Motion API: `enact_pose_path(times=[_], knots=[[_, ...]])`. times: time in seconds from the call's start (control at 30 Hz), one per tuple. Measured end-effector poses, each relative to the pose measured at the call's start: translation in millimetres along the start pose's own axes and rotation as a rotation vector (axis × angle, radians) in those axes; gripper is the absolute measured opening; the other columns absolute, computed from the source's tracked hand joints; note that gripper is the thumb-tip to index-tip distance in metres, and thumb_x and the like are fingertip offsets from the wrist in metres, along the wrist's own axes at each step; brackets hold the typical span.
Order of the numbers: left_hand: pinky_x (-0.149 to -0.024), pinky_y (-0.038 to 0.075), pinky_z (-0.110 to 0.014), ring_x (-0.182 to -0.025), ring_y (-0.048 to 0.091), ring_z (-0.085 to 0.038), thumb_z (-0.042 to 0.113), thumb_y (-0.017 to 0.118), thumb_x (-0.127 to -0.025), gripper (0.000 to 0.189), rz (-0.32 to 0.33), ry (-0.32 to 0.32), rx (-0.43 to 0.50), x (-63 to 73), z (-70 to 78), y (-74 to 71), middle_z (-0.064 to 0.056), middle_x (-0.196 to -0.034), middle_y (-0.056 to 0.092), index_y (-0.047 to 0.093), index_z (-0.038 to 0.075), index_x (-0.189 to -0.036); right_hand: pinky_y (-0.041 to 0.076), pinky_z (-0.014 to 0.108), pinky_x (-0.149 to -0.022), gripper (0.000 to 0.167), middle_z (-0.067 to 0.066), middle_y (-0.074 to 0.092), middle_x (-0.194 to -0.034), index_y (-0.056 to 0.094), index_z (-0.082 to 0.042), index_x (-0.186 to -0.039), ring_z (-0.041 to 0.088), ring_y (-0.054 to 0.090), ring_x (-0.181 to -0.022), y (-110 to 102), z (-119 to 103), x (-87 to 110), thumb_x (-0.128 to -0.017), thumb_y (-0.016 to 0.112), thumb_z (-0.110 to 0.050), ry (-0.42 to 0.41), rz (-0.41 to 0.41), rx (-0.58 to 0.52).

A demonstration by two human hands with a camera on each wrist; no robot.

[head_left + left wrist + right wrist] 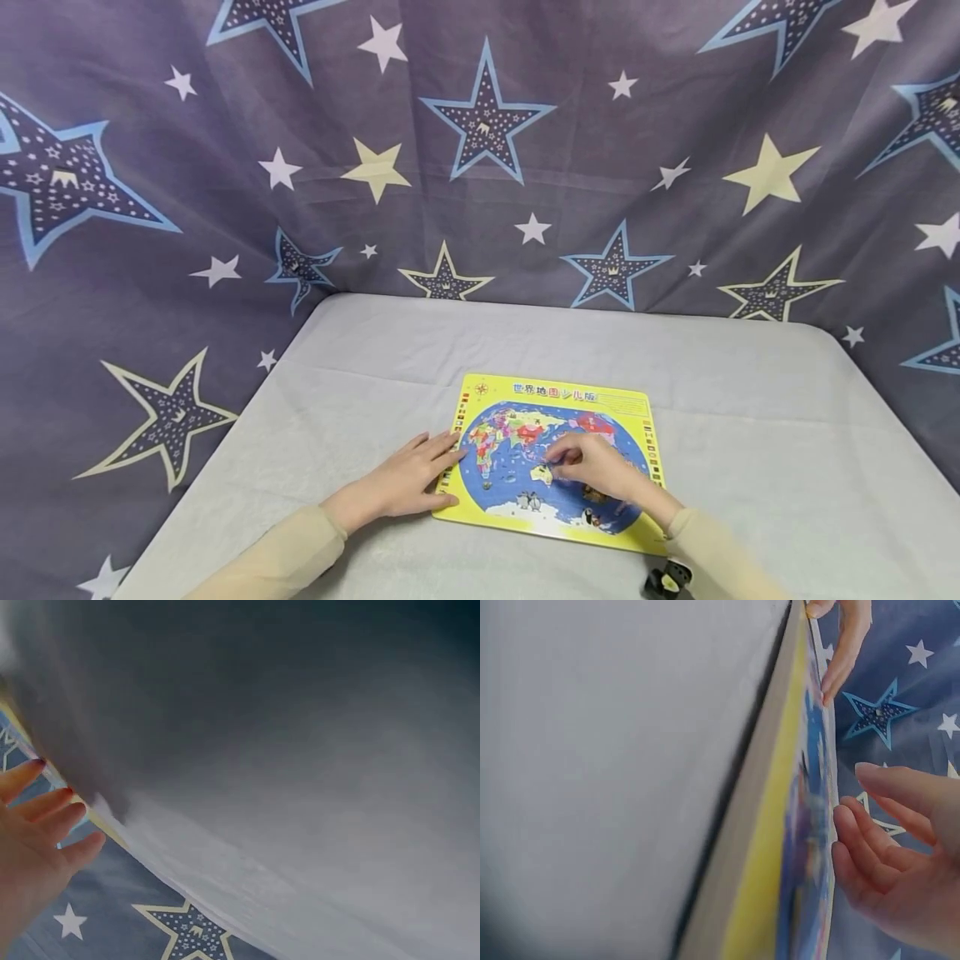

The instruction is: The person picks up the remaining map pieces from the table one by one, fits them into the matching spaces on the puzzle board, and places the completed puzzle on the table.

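Observation:
A children's world map board (555,533) with a yellow border lies flat, slightly turned, on the cloth-covered table. My left hand (412,475) rests on its left edge with the fingers spread; in the left wrist view, the same hand (37,840) shows nothing in its grasp. Over the map, my right hand (592,467) has bent fingers, their tips close beside the white-and-yellow Australia picture (540,475). From the right wrist view, the right hand (907,855) has loosely bent fingertips right at the map surface, the thumb raised away from it, and no held thing shows.
Pale grey cloth covers the table (750,467). Behind and beside it hangs a dark curtain (600,183) printed with stars. A small black device (666,579) is at the right wrist, near the board's lower right corner.

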State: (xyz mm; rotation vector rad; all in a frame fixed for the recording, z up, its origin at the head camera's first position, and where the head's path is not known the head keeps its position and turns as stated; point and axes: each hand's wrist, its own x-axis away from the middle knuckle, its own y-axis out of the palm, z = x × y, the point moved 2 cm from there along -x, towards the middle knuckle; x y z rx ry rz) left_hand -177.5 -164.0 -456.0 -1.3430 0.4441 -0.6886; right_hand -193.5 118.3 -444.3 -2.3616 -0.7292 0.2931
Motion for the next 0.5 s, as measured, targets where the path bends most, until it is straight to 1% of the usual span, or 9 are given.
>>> enact_pose_path(times=[0.1, 0.17, 0.27, 0.4, 0.5], knots=[[-0.105, 0.02, -0.045, -0.13, 0.026, -0.026, 0.052, 0.047, -0.085, 0.066, 0.025, 0.008, -0.015, -1.6, -0.2, -4.2, -0.013, -0.14, 0.031, 0.04, 0.008, -0.133, 0.048, 0.02, -0.063, 0.015, 0.005, 0.064, -0.092, 0.067, -0.004, -0.094, 0.007, 0.056, -0.071, -7.5, -0.1, 4.8, -0.079, 0.064, -0.007, -0.017, 0.024, 0.016], [-0.105, 0.019, -0.045, -0.13, 0.026, -0.027, 0.05, 0.048, -0.085, 0.065, 0.043, 0.012, -0.022, -2.5, -0.6, -6.9, -0.014, -0.14, 0.032, 0.041, 0.006, -0.133, 0.048, 0.021, -0.063, 0.016, 0.007, 0.063, -0.093, 0.066, -0.003, -0.095, 0.008, 0.056, -0.072, -13.1, -0.5, 8.9, -0.08, 0.064, -0.009, -0.031, 0.046, 0.037], [-0.106, 0.018, -0.044, -0.13, 0.025, -0.028, 0.048, 0.049, -0.086, 0.064, 0.085, 0.009, -0.043, -3.7, -2.2, -10.4, -0.016, -0.14, 0.031, 0.04, 0.005, -0.133, 0.049, 0.024, -0.066, 0.019, 0.008, 0.063, -0.095, 0.065, -0.003, -0.098, 0.011, 0.057, -0.075, -21.6, -0.2, 15.6, -0.082, 0.062, -0.012, -0.015, 0.092, 0.083], [-0.106, 0.017, -0.045, -0.131, 0.022, -0.029, 0.047, 0.05, -0.085, 0.065, 0.15, -0.008, -0.083, -3.8, -5.2, -15.9, -0.018, -0.141, 0.028, 0.04, 0.004, -0.132, 0.049, 0.034, -0.073, 0.022, 0.006, 0.06, -0.098, 0.064, -0.005, -0.102, 0.019, 0.056, -0.085, -32.7, 2.6, 25.8, -0.082, 0.062, -0.014, 0.043, 0.174, 0.156], [-0.106, 0.017, -0.046, -0.132, 0.02, -0.03, 0.047, 0.05, -0.085, 0.066, 0.198, -0.03, -0.112, -2.3, -7.9, -21.0, -0.018, -0.142, 0.024, 0.039, 0.003, -0.133, 0.047, 0.042, -0.079, 0.024, 0.008, 0.058, -0.101, 0.063, -0.005, -0.104, 0.025, 0.056, -0.092, -41.0, 5.8, 34.8, -0.081, 0.063, -0.014, 0.05, 0.248, 0.222]])
